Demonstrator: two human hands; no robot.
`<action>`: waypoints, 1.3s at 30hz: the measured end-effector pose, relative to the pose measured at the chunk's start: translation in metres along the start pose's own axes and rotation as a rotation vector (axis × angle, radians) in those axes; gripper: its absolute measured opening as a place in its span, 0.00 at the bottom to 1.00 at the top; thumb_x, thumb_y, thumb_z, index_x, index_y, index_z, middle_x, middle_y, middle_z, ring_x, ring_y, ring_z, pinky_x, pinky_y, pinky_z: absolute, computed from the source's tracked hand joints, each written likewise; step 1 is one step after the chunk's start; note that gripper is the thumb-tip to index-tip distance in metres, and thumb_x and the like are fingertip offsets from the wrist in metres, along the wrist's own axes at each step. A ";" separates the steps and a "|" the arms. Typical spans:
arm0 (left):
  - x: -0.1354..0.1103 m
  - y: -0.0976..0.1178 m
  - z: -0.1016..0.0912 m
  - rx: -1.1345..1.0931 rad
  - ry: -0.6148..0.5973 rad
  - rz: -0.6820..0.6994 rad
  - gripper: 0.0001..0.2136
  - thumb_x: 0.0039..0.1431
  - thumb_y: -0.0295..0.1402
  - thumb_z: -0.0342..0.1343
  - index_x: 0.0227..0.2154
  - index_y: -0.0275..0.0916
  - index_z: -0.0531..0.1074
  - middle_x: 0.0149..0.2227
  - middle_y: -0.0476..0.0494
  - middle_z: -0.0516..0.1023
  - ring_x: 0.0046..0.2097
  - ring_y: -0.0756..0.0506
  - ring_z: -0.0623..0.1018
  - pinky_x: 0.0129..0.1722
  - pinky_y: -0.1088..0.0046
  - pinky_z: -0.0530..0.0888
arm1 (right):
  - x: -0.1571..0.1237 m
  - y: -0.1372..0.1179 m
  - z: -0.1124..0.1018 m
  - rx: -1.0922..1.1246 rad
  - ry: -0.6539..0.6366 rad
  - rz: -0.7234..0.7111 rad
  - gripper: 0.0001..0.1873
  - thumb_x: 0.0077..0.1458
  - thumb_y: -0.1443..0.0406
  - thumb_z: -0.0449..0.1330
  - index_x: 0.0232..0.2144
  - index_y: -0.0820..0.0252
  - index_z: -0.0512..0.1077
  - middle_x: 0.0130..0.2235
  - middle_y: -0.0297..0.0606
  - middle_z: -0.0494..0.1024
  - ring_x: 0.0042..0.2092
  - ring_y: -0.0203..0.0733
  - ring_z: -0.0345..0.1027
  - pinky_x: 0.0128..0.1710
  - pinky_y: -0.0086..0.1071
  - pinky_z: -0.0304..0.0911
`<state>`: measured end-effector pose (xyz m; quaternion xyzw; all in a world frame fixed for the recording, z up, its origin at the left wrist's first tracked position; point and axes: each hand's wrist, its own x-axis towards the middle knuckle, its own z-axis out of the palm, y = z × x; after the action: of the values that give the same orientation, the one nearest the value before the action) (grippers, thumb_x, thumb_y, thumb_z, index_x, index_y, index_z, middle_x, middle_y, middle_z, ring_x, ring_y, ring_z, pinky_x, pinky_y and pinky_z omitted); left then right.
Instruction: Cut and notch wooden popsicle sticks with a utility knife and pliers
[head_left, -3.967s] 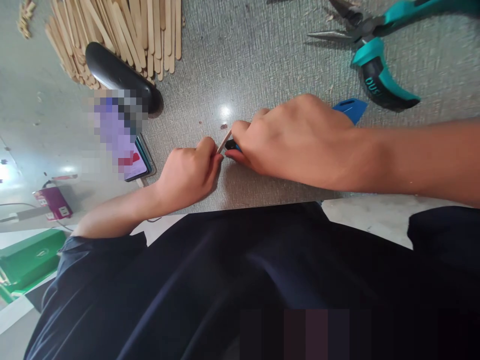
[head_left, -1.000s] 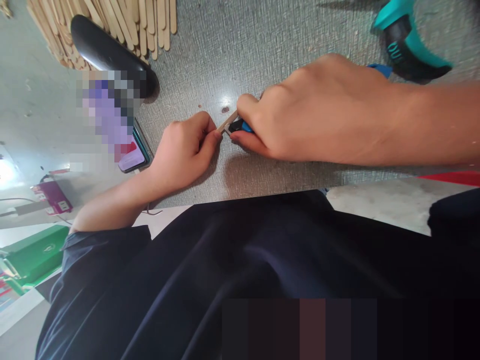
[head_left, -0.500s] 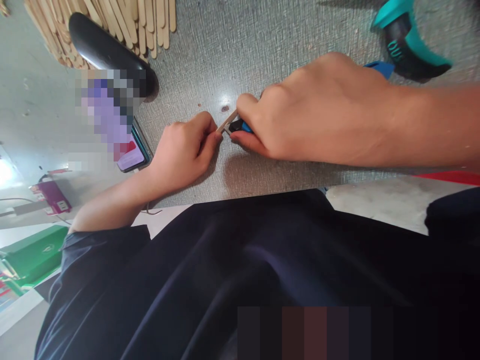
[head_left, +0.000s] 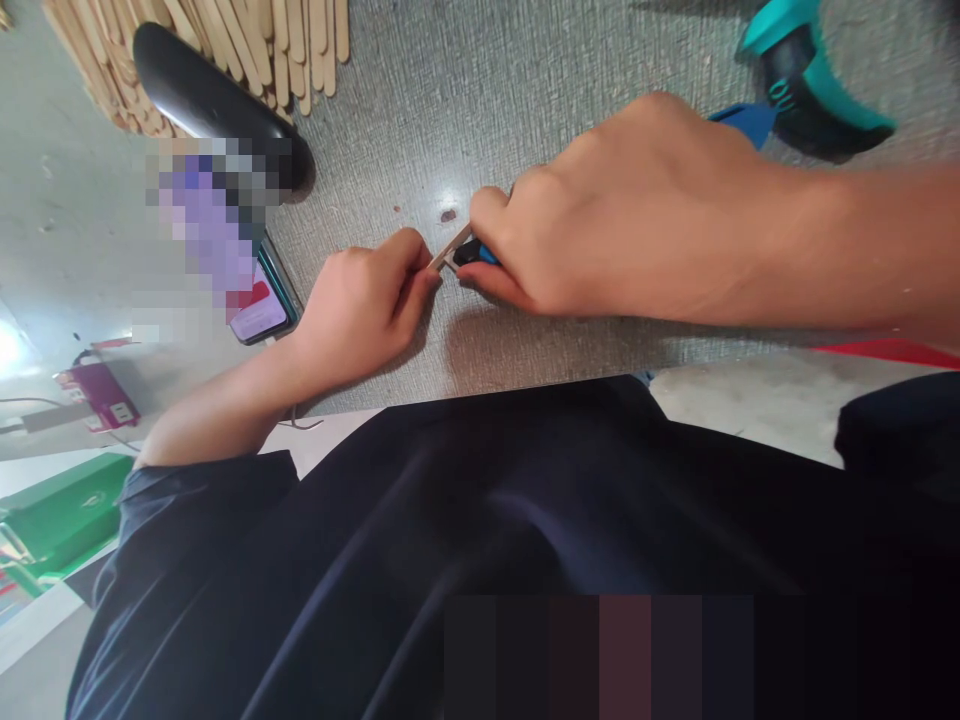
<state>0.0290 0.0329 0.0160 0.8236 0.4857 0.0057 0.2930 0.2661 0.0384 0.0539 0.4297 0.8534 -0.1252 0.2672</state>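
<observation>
My left hand [head_left: 360, 305] is closed in a fist on the grey textured table [head_left: 465, 110], pinching a small wooden stick piece [head_left: 448, 250] that pokes out toward the right. My right hand [head_left: 615, 220] is wrapped round a blue and black utility knife [head_left: 471, 254], whose front end touches the stick piece. The knife's blue tail [head_left: 742, 120] shows behind my right hand. Both hands meet near the table's front edge.
A heap of wooden craft sticks [head_left: 247, 40] lies at the back left, with a black object [head_left: 210, 105] over it. A phone [head_left: 259, 300] lies left of my left hand. Teal-handled pliers [head_left: 814, 85] lie at the back right. A green box [head_left: 60, 515] is on the floor.
Since four seconds ago the view has shifted so the pliers sit higher in the frame. Over the last second the hands have barely moved and keep their grip.
</observation>
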 end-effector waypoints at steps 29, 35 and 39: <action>-0.006 -0.026 0.007 0.020 0.144 0.174 0.09 0.80 0.39 0.59 0.39 0.48 0.69 0.28 0.51 0.76 0.28 0.45 0.75 0.34 0.61 0.69 | 0.012 -0.014 0.026 0.353 0.138 0.101 0.36 0.83 0.42 0.48 0.71 0.62 0.74 0.59 0.55 0.89 0.60 0.70 0.87 0.59 0.56 0.79; -0.007 -0.025 0.007 0.069 0.131 0.133 0.09 0.78 0.40 0.58 0.38 0.48 0.69 0.27 0.51 0.75 0.28 0.44 0.75 0.35 0.61 0.70 | 0.012 -0.014 0.019 0.350 0.125 0.122 0.35 0.83 0.40 0.51 0.69 0.59 0.76 0.55 0.56 0.90 0.57 0.70 0.88 0.56 0.57 0.80; -0.009 -0.019 0.007 0.112 0.108 0.087 0.07 0.78 0.38 0.58 0.40 0.48 0.71 0.28 0.50 0.77 0.29 0.44 0.78 0.36 0.63 0.72 | 0.011 -0.015 0.019 0.338 0.125 0.140 0.36 0.85 0.39 0.49 0.69 0.61 0.74 0.55 0.57 0.90 0.57 0.67 0.88 0.55 0.54 0.80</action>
<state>0.0109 0.0288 0.0033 0.8575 0.4640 0.0356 0.2195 0.2551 0.0289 0.0319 0.5336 0.8033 -0.2209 0.1456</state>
